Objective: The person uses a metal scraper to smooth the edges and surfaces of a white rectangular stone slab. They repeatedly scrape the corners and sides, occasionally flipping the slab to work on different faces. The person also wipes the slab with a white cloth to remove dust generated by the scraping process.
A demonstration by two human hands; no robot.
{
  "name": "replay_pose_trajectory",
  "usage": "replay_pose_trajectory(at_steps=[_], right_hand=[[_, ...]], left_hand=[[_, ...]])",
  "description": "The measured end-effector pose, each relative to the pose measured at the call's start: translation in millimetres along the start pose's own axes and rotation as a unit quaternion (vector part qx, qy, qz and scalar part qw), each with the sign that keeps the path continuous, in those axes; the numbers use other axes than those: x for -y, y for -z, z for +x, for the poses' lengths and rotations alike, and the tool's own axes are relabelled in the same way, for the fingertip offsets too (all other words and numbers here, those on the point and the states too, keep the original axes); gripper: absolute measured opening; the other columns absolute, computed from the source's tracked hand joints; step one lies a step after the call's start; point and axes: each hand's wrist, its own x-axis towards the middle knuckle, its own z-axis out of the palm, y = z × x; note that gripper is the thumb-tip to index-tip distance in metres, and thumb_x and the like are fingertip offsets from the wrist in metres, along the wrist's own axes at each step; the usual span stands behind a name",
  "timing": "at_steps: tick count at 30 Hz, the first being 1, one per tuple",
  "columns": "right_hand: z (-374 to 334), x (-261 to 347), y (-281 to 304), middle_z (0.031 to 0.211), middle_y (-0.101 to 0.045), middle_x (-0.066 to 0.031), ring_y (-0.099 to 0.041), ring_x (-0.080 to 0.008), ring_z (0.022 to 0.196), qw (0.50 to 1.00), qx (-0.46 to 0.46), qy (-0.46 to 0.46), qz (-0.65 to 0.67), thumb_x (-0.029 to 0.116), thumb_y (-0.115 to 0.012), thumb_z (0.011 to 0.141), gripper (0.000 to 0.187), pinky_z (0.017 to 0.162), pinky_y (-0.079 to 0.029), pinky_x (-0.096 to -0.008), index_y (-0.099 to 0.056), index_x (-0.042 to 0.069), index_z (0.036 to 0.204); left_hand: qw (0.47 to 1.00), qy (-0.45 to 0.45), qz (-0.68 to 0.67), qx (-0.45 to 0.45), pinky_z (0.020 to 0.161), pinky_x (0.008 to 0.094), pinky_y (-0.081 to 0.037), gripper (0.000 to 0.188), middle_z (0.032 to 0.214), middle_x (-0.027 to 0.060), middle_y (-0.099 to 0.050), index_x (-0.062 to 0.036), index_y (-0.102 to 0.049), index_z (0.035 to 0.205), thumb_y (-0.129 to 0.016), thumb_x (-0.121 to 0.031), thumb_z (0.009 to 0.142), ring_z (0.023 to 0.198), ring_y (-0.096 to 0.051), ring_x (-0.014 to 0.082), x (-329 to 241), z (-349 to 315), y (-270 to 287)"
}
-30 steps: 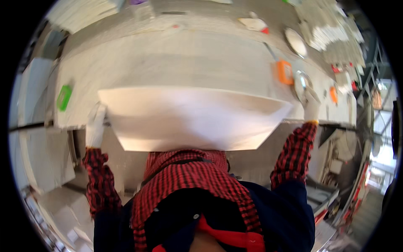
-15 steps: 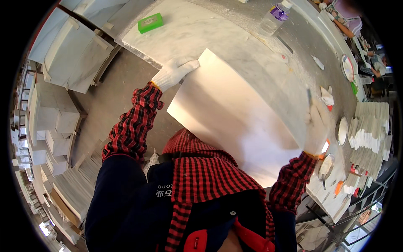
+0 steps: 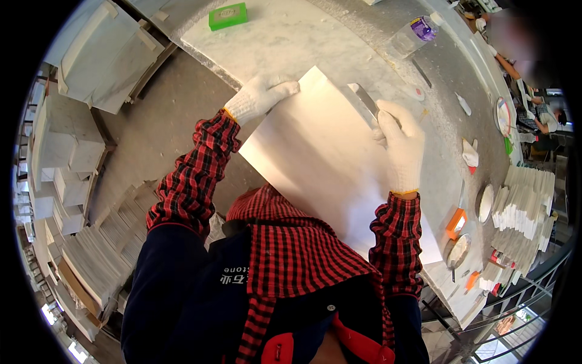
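Note:
A pale, smooth rectangular slab (image 3: pixel 315 145) lies tilted at an angle in front of me, over the near edge of the marble-topped table (image 3: pixel 285 36). At its far left edge my left hand (image 3: pixel 260 99), in a white knit glove, grips the slab between thumb and fingers. My right hand (image 3: pixel 401 142), gloved the same way, is closed around a flat metal scraper (image 3: pixel 365 100). The scraper's blade points up and left, near the slab's far long edge; whether it touches the slab I cannot tell.
A green box (image 3: pixel 228 16) and a plastic bottle (image 3: pixel 415 35) stand at the far side. To the right are a white cloth (image 3: pixel 470 153), an orange-cased tool (image 3: pixel 456 223), round dishes (image 3: pixel 459 250) and stacked tiles (image 3: pixel 524 203). Stone slabs (image 3: pixel 106 57) lean at left. People work at far right.
My right hand has moved left and away from me, bringing the scraper to the slab's far edge. The left hand keeps its grip. My view has shifted slightly.

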Motion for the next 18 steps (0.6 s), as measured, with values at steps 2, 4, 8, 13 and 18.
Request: replay_pose_trajectory(at_steps=[2, 4, 8, 13, 18], right_hand=[[0.8, -0.2, -5.1, 0.089, -0.068, -0.0072, -0.060, -0.0110, 0.071, 1.000, 0.005, 0.016, -0.011, 0.011, -0.059, 0.094, 0.024, 0.064, -0.049, -0.0260, -0.069, 0.001, 0.113], [2.5, -2.4, -8.5, 0.090, -0.068, -0.0075, -0.061, -0.0110, 0.072, 0.999, 0.006, 0.029, -0.019, 0.010, -0.059, 0.094, 0.023, 0.064, -0.050, -0.0265, -0.069, 0.000, 0.112], [4.5, -4.6, -11.4, 0.096, -0.069, -0.0079, -0.063, -0.0119, 0.076, 0.998, 0.008, 0.036, -0.046, 0.009, -0.058, 0.095, 0.021, 0.065, -0.051, -0.0271, -0.069, 0.000, 0.110], [4.2, -4.3, -15.0, 0.102, -0.070, -0.0074, -0.064, -0.0131, 0.079, 0.998, -0.001, 0.042, -0.046, 0.009, -0.057, 0.096, 0.021, 0.066, -0.053, -0.0275, -0.069, 0.000, 0.110], [5.0, -3.2, -18.1, 0.101, -0.070, -0.0078, -0.064, -0.0131, 0.080, 0.997, -0.001, 0.053, -0.053, 0.009, -0.058, 0.096, 0.020, 0.066, -0.053, -0.0271, -0.069, 0.000, 0.109]], left_hand=[[1.000, -0.017, 0.006, -0.010, 0.091, 0.0320, -0.050, 0.041, 0.108, 0.0081, -0.069, -0.0031, -0.067, 0.122, -0.062, -0.036, 0.097, 0.103, -0.063, 0.0174, 4.1, 1.9, 0.2], [1.000, -0.017, 0.002, -0.011, 0.091, 0.0319, -0.050, 0.041, 0.110, 0.0084, -0.068, -0.0029, -0.068, 0.121, -0.062, -0.036, 0.097, 0.103, -0.063, 0.0175, 4.3, 1.9, 0.3], [1.000, -0.017, -0.007, -0.016, 0.091, 0.0318, -0.050, 0.040, 0.110, 0.0085, -0.068, -0.0035, -0.068, 0.121, -0.062, -0.036, 0.097, 0.103, -0.063, 0.0176, 2.4, 0.1, -0.2], [1.000, -0.012, -0.005, -0.012, 0.094, 0.0346, -0.050, 0.041, 0.111, 0.0128, -0.070, -0.0026, -0.068, 0.120, -0.062, -0.035, 0.097, 0.105, -0.064, 0.0220, -0.9, -1.5, 0.7], [1.000, 0.005, -0.010, -0.009, 0.093, 0.0344, -0.050, 0.041, 0.109, 0.0111, -0.070, -0.0039, -0.068, 0.120, -0.062, -0.036, 0.097, 0.104, -0.064, 0.0209, 3.2, 0.4, 1.1]])
